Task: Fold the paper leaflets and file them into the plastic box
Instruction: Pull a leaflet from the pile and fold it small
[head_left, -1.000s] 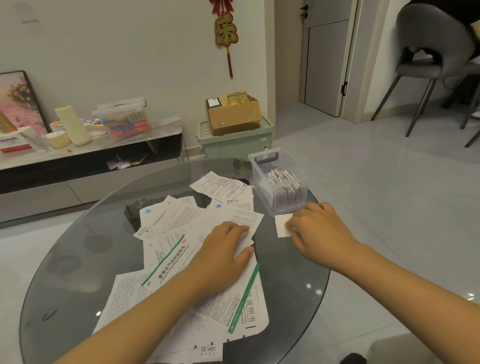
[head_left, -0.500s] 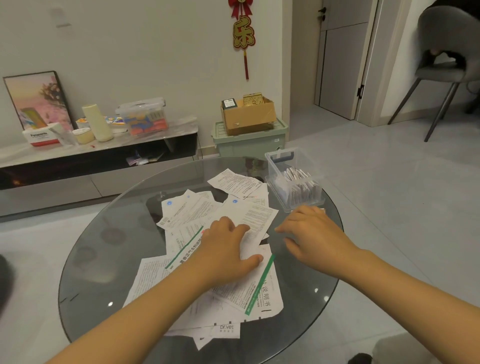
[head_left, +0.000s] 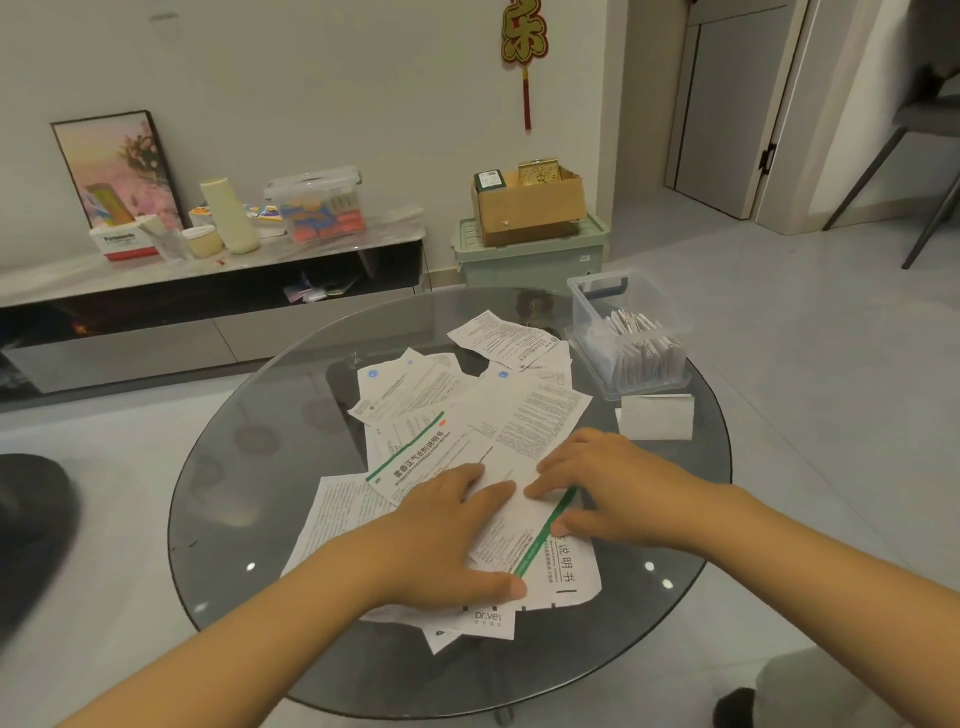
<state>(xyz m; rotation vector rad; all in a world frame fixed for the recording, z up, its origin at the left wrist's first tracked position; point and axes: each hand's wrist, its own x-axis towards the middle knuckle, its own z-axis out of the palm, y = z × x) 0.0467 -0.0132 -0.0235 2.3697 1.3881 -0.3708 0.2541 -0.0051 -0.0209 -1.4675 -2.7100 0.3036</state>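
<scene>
Pressing flat on green-striped leaflet (head_left: 540, 540): left hand (head_left: 447, 540), right hand (head_left: 608, 493), fingers spread. Lying beside plastic box (head_left: 631, 338): one folded leaflet (head_left: 655, 417).

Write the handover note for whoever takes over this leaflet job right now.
Left hand: open, fingers flat on the leaflet pile.
Right hand: open, fingers pressing the top green-striped leaflet beside the left hand.
Plastic box: at the far right of the glass table, holding a row of folded leaflets standing on edge.
One folded leaflet lies on the glass just in front of the box, not filed.
Done: a batch folded and filed.
Left: file the loose folded one, then fold and file the many unfolded sheets in the pile.
</scene>
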